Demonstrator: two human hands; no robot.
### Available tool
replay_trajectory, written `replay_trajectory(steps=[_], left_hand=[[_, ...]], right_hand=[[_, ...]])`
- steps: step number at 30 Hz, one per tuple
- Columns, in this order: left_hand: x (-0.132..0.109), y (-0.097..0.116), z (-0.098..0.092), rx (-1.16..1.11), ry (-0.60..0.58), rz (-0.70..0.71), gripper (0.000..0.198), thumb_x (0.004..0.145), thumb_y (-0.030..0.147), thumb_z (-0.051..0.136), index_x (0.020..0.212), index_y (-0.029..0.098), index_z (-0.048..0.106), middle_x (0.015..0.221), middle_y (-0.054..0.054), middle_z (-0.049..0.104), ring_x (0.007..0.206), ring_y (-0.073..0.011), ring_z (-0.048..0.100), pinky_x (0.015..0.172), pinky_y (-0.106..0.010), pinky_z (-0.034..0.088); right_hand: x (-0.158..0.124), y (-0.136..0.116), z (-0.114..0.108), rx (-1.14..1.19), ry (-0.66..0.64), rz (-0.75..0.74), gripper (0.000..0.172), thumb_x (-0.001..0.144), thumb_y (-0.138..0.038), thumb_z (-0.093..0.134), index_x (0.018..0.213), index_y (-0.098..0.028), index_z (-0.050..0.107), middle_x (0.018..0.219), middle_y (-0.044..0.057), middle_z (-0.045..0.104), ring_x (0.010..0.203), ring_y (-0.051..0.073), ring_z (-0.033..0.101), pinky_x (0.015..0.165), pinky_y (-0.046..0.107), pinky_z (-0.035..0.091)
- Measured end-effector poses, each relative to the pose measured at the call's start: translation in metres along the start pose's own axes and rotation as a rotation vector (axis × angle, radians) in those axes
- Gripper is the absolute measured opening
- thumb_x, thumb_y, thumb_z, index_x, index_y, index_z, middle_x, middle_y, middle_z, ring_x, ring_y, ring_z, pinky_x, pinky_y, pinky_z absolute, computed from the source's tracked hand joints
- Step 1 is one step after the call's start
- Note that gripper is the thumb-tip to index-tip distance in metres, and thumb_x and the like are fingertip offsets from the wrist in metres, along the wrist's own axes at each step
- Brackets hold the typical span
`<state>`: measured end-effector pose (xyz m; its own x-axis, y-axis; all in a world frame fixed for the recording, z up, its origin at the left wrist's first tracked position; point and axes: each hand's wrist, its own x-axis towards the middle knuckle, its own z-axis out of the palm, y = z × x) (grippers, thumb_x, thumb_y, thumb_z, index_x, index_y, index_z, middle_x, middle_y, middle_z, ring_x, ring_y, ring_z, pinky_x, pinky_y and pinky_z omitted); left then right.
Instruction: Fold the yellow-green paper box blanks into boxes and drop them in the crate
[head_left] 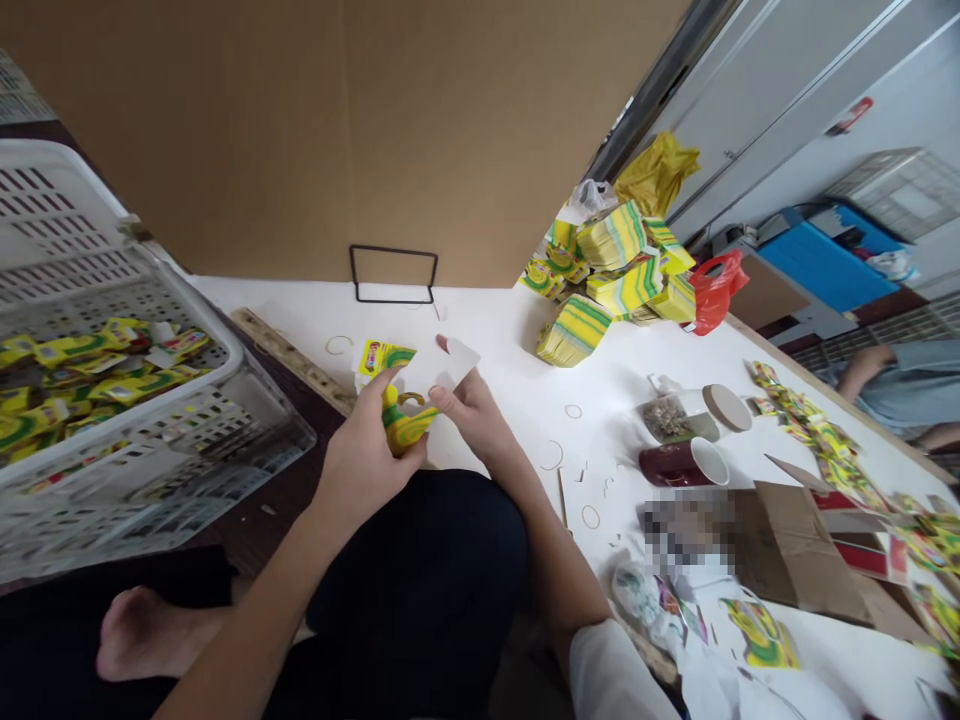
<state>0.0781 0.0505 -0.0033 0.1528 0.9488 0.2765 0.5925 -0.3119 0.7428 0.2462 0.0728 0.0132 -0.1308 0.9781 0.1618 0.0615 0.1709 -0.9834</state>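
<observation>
My left hand (366,455) is wrapped round a yellow-and-green printed card package (409,428), which bends into a curve between thumb and fingers. In my right hand (476,418) a plain white card piece (442,366) is pinched, with the thumb in front and the fingers behind it. The two pieces overlap between my hands, and whether they are joined I cannot tell. Just beyond my left fingers lies another printed yellow piece (384,357), partly covered. Both hands are above the white tabletop (487,320), close to my knee.
A large cardboard box (337,140) stands ahead, with a black wire stand (394,275) before it. At left is a white plastic basket (135,490) holding printed packages. Bundled card stacks (574,330), a dark red mug (682,462) and a glass jar (664,415) stand right.
</observation>
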Motion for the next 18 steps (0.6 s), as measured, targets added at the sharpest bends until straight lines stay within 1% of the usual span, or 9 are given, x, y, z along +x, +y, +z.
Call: replay_trajectory(steps=[2, 3, 5, 7, 9, 12, 14, 16, 18], left_hand=[[-0.003, 0.000, 0.001, 0.004, -0.006, 0.088, 0.076, 0.079, 0.028, 0.067, 0.148, 0.024, 0.035, 0.134, -0.012, 0.061, 0.116, -0.0309, 0.068, 0.086, -0.039, 0.060], [-0.004, 0.001, 0.000, 0.019, -0.009, 0.136, 0.076, 0.079, 0.025, 0.066, 0.149, 0.025, 0.035, 0.134, -0.012, 0.060, 0.116, -0.0309, 0.068, 0.086, -0.039, 0.061], [-0.006, 0.001, 0.000, 0.062, -0.015, 0.225, 0.074, 0.078, 0.020, 0.064, 0.147, 0.027, 0.038, 0.127, -0.011, 0.060, 0.113, -0.0303, 0.068, 0.083, -0.039, 0.061], [-0.008, 0.002, -0.001, 0.088, -0.012, 0.288, 0.072, 0.075, 0.015, 0.063, 0.143, 0.028, 0.042, 0.120, -0.009, 0.059, 0.111, -0.0291, 0.068, 0.084, -0.038, 0.061], [-0.010, 0.003, -0.001, 0.089, 0.008, 0.306, 0.071, 0.073, 0.014, 0.063, 0.140, 0.028, 0.044, 0.117, -0.008, 0.058, 0.111, -0.0280, 0.068, 0.085, -0.038, 0.061], [-0.010, 0.006, -0.002, 0.051, 0.038, 0.278, 0.067, 0.072, 0.014, 0.063, 0.135, 0.027, 0.044, 0.120, -0.008, 0.058, 0.113, -0.0281, 0.067, 0.087, -0.038, 0.061], [-0.009, 0.010, -0.003, 0.014, 0.021, 0.236, 0.061, 0.072, 0.016, 0.063, 0.129, 0.027, 0.043, 0.122, -0.008, 0.059, 0.109, -0.0282, 0.069, 0.084, -0.039, 0.061], [-0.007, 0.013, -0.003, -0.015, -0.027, 0.178, 0.054, 0.074, 0.021, 0.064, 0.123, 0.026, 0.041, 0.119, -0.007, 0.060, 0.099, -0.0275, 0.071, 0.077, -0.040, 0.061], [-0.004, 0.013, 0.000, -0.014, -0.057, 0.113, 0.054, 0.075, 0.027, 0.066, 0.122, 0.025, 0.039, 0.118, -0.008, 0.060, 0.089, -0.0267, 0.072, 0.071, -0.040, 0.060]], right_hand=[[-0.001, -0.003, 0.002, 0.100, -0.187, 0.138, 0.078, 0.082, -0.073, 0.066, 0.142, -0.024, 0.054, 0.128, 0.008, 0.069, 0.119, 0.024, 0.065, 0.107, 0.041, 0.054], [-0.002, -0.005, 0.002, 0.124, -0.269, 0.165, 0.072, 0.082, -0.070, 0.068, 0.137, -0.024, 0.059, 0.126, 0.007, 0.070, 0.121, 0.024, 0.064, 0.111, 0.041, 0.052], [-0.004, -0.007, 0.002, 0.164, -0.397, 0.160, 0.066, 0.082, -0.065, 0.072, 0.133, -0.025, 0.063, 0.128, 0.006, 0.069, 0.126, 0.023, 0.061, 0.119, 0.040, 0.044], [-0.005, -0.007, 0.001, 0.185, -0.470, 0.134, 0.068, 0.082, -0.066, 0.071, 0.135, -0.025, 0.063, 0.136, 0.006, 0.065, 0.133, 0.022, 0.057, 0.124, 0.040, 0.037], [-0.006, -0.007, 0.000, 0.184, -0.481, 0.120, 0.070, 0.086, -0.071, 0.064, 0.138, -0.024, 0.061, 0.143, 0.007, 0.061, 0.138, 0.021, 0.053, 0.127, 0.039, 0.033], [-0.007, -0.010, -0.001, 0.117, -0.449, 0.094, 0.072, 0.092, -0.075, 0.050, 0.144, -0.026, 0.057, 0.150, 0.007, 0.055, 0.143, 0.021, 0.049, 0.127, 0.038, 0.033], [-0.007, -0.015, -0.002, 0.043, -0.451, 0.064, 0.080, 0.089, -0.082, 0.043, 0.146, -0.027, 0.055, 0.150, 0.006, 0.056, 0.145, 0.024, 0.047, 0.127, 0.039, 0.033], [-0.006, -0.019, -0.002, -0.011, -0.474, 0.036, 0.094, 0.081, -0.090, 0.045, 0.150, -0.026, 0.052, 0.148, 0.007, 0.058, 0.147, 0.026, 0.044, 0.128, 0.041, 0.030], [-0.005, -0.021, -0.003, -0.078, -0.493, -0.003, 0.098, 0.080, -0.086, 0.056, 0.155, -0.024, 0.044, 0.152, 0.008, 0.054, 0.149, 0.027, 0.042, 0.129, 0.041, 0.029]])
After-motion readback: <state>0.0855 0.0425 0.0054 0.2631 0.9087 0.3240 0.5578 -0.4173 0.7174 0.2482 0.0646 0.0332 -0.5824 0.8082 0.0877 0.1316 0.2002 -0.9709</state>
